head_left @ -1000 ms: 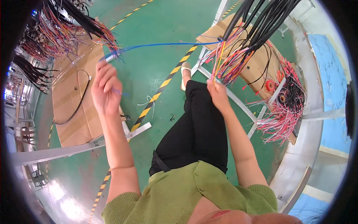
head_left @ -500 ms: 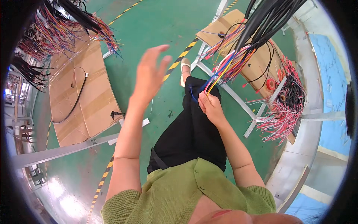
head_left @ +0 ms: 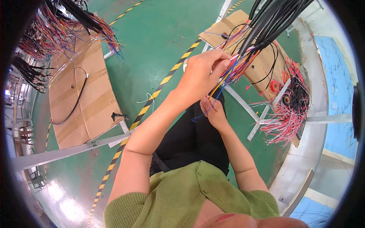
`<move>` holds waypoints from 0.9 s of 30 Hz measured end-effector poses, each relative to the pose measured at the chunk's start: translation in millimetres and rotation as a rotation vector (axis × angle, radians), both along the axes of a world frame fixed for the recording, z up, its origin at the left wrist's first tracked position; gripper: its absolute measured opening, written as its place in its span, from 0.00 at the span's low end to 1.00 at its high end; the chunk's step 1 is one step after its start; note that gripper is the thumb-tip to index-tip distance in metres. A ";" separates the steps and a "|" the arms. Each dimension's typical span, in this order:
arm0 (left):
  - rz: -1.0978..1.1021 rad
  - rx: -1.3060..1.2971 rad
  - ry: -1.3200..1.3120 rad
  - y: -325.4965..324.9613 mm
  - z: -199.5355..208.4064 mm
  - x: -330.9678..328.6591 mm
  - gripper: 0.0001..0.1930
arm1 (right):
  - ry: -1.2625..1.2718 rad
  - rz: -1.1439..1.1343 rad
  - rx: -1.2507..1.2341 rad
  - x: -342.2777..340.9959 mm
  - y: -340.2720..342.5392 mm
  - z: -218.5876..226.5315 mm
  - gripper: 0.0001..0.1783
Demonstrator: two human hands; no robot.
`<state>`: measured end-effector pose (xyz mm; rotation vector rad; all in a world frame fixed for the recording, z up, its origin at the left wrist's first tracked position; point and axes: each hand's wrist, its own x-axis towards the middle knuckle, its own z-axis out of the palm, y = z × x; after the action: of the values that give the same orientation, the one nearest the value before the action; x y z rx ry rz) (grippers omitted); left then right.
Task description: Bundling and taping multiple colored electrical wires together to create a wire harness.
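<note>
A thick bundle of black cables (head_left: 262,34) hangs in from the upper right and splays into many thin coloured wires (head_left: 243,66). Around the lower ends of a few blue, yellow and orange wires, my right hand (head_left: 214,111) is closed, in front of my black trousers. My left hand (head_left: 201,74) is just above it, thumb and fingertips drawn together against the left side of the wires. Whatever lies between those fingertips is hidden. One loose blue wire end (head_left: 197,118) sticks out to the left of my right hand.
Cardboard sheets on metal frames stand at left (head_left: 76,110) and right (head_left: 224,28). More wire bundles (head_left: 49,38) hang at upper left. Red-and-white wire ends (head_left: 283,127) and tape rolls (head_left: 275,86) lie at right. Yellow-black floor tape (head_left: 165,79) crosses the green floor.
My left hand has come right and down from above the floor to the wires, its fingers going from spread to closed. My right hand keeps its hold, shifted slightly.
</note>
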<state>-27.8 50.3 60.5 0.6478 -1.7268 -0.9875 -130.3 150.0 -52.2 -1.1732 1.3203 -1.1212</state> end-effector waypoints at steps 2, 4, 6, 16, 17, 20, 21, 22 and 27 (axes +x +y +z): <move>0.002 0.020 0.016 4.3 1.2 -2.0 0.07 | -0.027 -0.012 0.004 -1.2 0.6 -2.7 0.20; 0.007 0.038 0.032 6.2 2.5 -2.0 0.07 | -0.053 -0.022 0.006 -0.4 0.9 -2.9 0.20; -0.012 -0.013 -0.073 6.4 3.6 0.7 0.09 | -0.040 -0.018 -0.007 2.3 0.8 -1.0 0.20; 0.077 0.036 -0.142 14.1 14.8 -7.7 0.10 | 0.203 -0.024 -0.266 5.2 -1.1 -2.9 0.18; 0.028 0.065 -0.127 12.0 13.3 -7.2 0.11 | 0.263 0.003 -0.221 5.5 -1.6 1.5 0.17; -0.056 0.103 -0.118 10.3 15.5 -6.1 0.11 | 0.188 0.007 -0.096 4.3 -3.8 11.4 0.13; -0.089 0.116 -0.128 9.9 17.1 -5.6 0.11 | 0.051 -0.013 -0.014 3.0 -5.2 14.4 0.11; -0.090 0.115 -0.128 10.5 19.2 -3.6 0.11 | 0.051 -0.014 -0.015 1.6 -7.0 18.7 0.11; -0.220 0.222 -0.152 9.0 22.6 7.1 0.08 | -0.157 -0.001 -0.305 -11.2 -22.0 73.3 0.12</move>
<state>-20.7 59.3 83.1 0.6995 -1.8660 -1.3268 -141.5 128.0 21.1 -1.2733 1.0548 -1.4214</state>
